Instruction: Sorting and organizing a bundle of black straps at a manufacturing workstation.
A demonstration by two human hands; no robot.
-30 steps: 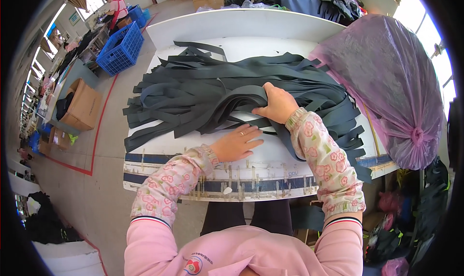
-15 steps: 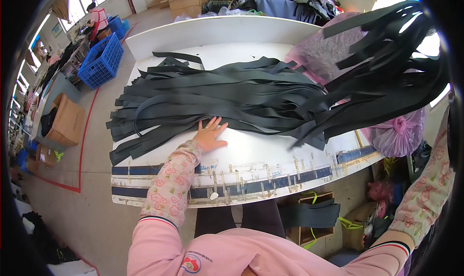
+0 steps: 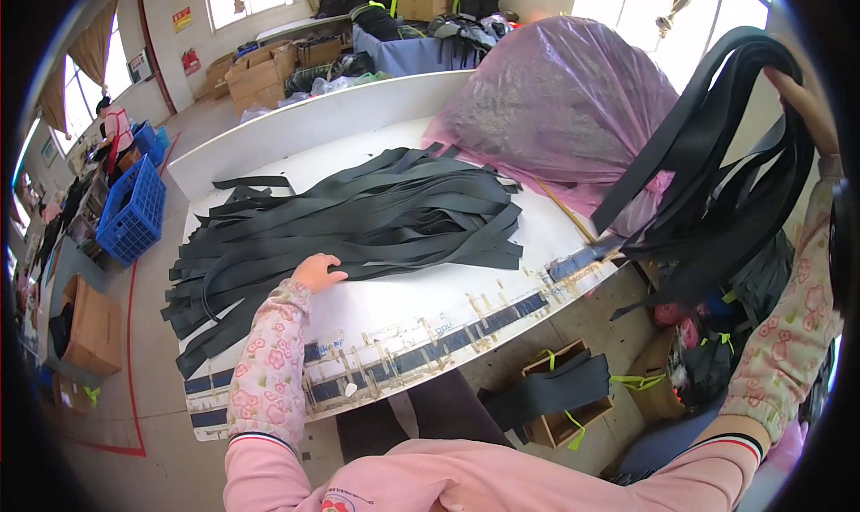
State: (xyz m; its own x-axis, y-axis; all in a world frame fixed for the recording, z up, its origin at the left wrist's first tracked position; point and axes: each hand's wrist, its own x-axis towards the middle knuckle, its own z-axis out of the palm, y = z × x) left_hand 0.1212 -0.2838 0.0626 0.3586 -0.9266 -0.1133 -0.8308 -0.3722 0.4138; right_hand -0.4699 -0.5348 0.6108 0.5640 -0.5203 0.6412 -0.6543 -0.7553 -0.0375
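Note:
A wide pile of dark grey, flat webbing straps (image 3: 358, 221) lies lengthwise across the white table. At the pile's near edge rests my left hand (image 3: 319, 273), its fingers out against the straps and holding none of them. Raised at the far right, my right hand (image 3: 808, 109) grips a bundle of the same straps (image 3: 717, 180). The bundle loops over the hand, and its loose ends hang down past the table's right end. Part of my right hand is hidden behind the straps and the dark picture rim.
A large pink plastic bag (image 3: 564, 100) bulges over the table's back right. Below the front edge, an open wooden box (image 3: 573, 418) carries more dark straps. Blue crates (image 3: 134, 209) and a cardboard box (image 3: 94, 328) stand left. A person (image 3: 115, 131) is far back left.
My right hand has lifted the bundle away from the pile, and its ends now hang apart. My left hand stays beside the pile. The view has turned to the right.

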